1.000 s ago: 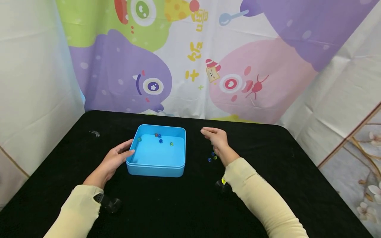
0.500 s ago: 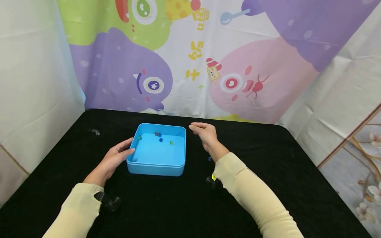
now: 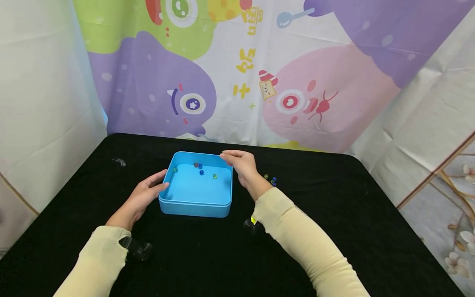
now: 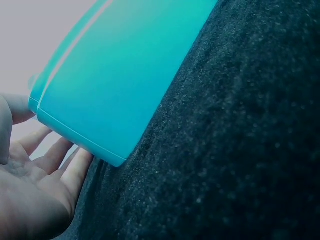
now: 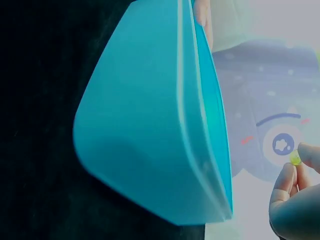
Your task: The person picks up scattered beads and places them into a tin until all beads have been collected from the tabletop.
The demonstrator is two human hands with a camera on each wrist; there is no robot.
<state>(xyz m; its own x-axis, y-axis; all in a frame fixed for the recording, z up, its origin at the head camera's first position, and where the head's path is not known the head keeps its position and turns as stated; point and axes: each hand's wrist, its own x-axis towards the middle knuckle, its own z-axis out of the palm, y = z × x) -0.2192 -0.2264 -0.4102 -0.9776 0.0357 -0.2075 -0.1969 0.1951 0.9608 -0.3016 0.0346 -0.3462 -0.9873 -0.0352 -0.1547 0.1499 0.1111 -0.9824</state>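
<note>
A blue square box [image 3: 194, 209] sits on the black cloth, and my left hand [image 3: 140, 200] holds its left side, thumb at the rim and fingers along the outer wall. In the left wrist view those fingers [image 4: 75, 172] touch the box's side. My right hand [image 3: 243, 168] is over the box's far right corner. Between its thumb and fingertips it pinches a yellow-green glass marble [image 5: 295, 158], seen in the right wrist view. Several marbles lie inside the box, among them a blue marble [image 3: 201, 172] and a green marble [image 3: 175, 169].
Right of the box, several loose marbles [image 3: 274, 180] lie on the black tablecloth [image 3: 208, 255], partly behind the right wrist. A small whitish mark [image 3: 119, 162] shows at the table's far left. Behind the table hangs a cartoon-print curtain [image 3: 237, 119].
My right hand has moved left, from beside the loose marbles to the box's far right corner. The loose marbles have shifted or come into sight behind the wrist. My left hand stays on the box.
</note>
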